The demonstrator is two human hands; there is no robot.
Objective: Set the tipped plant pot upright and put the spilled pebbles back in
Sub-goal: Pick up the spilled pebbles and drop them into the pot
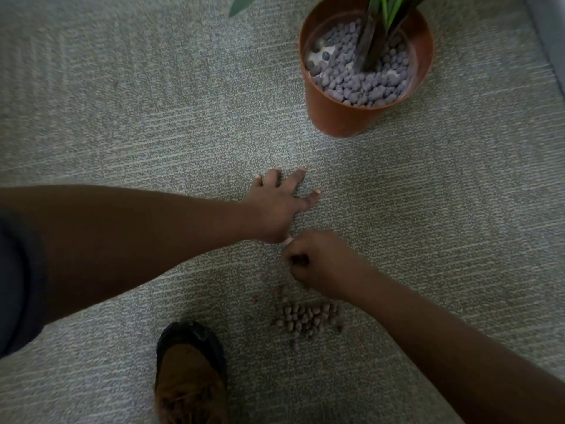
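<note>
Head view: one upright pot point(342, 117), left hand point(275, 209) flat, right hand point(318, 264) pinching pebbles point(298, 260).

Grey-green carpet point(122, 117) with a fine, streaky woven pattern fills the whole view. At the bottom centre, a brown shoe point(191, 381) with a dark toe cap rests on the carpet, toe pointing up the frame. A pale grey edge point(550, 35), too blurred to identify, runs down the top right corner.

Pretty dim shot overall, light is soft and flat with barely any hard shadows on the carpet point(153, 117). Top left is smeared with motion blur, and the wide lens bends the edges. Both forearms look dark and underexposed.
</note>
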